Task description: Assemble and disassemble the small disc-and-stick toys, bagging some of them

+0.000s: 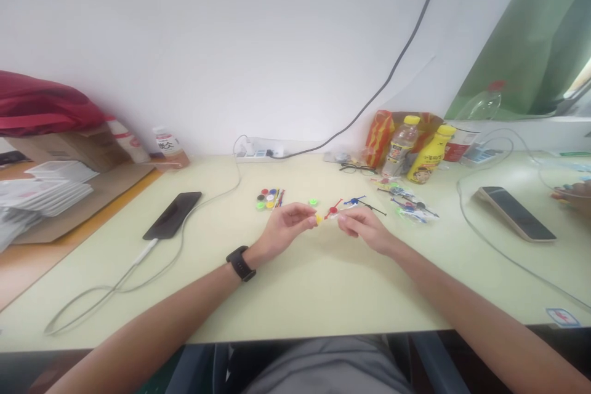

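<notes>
Hands (289, 228) (367, 229) apart, yellow piece (319, 219) between (in left fingertips)

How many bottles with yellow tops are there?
2: the see-through bottle beyond the right hand, near the wall, and the yellow bottle just right of that bottle.

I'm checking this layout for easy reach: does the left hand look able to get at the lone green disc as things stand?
Probably yes: the green disc lies just beyond the left hand, with nothing visibly blocking it, though that hand already pinches a small yellow piece.
</notes>
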Demonstrator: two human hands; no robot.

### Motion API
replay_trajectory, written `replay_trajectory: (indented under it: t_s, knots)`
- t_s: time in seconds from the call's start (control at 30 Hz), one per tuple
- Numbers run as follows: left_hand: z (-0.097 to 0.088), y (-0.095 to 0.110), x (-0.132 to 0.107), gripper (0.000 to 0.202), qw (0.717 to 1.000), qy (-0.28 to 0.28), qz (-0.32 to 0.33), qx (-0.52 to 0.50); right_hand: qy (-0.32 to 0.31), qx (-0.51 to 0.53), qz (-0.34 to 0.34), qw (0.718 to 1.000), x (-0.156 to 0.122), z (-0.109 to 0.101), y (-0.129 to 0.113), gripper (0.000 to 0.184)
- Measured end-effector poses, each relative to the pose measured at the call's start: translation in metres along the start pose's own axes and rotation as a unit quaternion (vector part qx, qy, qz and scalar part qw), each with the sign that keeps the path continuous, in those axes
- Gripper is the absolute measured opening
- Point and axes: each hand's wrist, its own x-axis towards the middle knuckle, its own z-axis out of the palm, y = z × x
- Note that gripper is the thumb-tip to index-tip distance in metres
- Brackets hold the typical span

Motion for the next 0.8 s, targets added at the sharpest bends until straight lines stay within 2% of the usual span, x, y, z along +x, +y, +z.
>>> replay_trajectory:
  t_s: [0.13, 0.27, 0.4, 0.5, 0.57, 0.63, 0.8]
  knots:
    - [0.001, 0.0, 0.0, 0.032, 1.0, 0.0, -0.007, -0.003, 0.036, 0.057, 0.027, 0.997, 0.001, 0.009, 0.002, 0.039]
    - [0.0, -0.002, 0.001, 0.032, 1.0, -0.008, -0.011, -0.011, 0.045, 0.062, 0.035, 0.996, 0.001, 0.01, 0.002, 0.034]
    - [-0.004, -0.003, 0.003, 0.035, 0.999, 0.018, -0.043, -0.028, 0.117, 0.025, 0.019, 0.993, 0.004, -0.01, 0.001, 0.033]
    - [-0.007, -0.003, 0.005, 0.036, 0.994, 0.041, -0.077, -0.064, 0.169, -0.071, 0.019, 0.983, 0.006, -0.038, 0.003, 0.032]
    - [-0.008, -0.003, 0.006, 0.035, 0.989, 0.052, -0.099, -0.094, 0.156, -0.176, 0.044, 0.971, 0.005, -0.057, 0.006, 0.032]
    - [-0.01, -0.004, 0.008, 0.033, 0.984, 0.062, -0.117, -0.117, 0.096, -0.26, 0.087, 0.957, 0.002, -0.073, 0.009, 0.031]
    - [-0.016, -0.012, 0.01, 0.03, 0.978, 0.076, -0.137, -0.136, -0.041, -0.343, 0.171, 0.923, -0.006, -0.089, 0.013, 0.016]
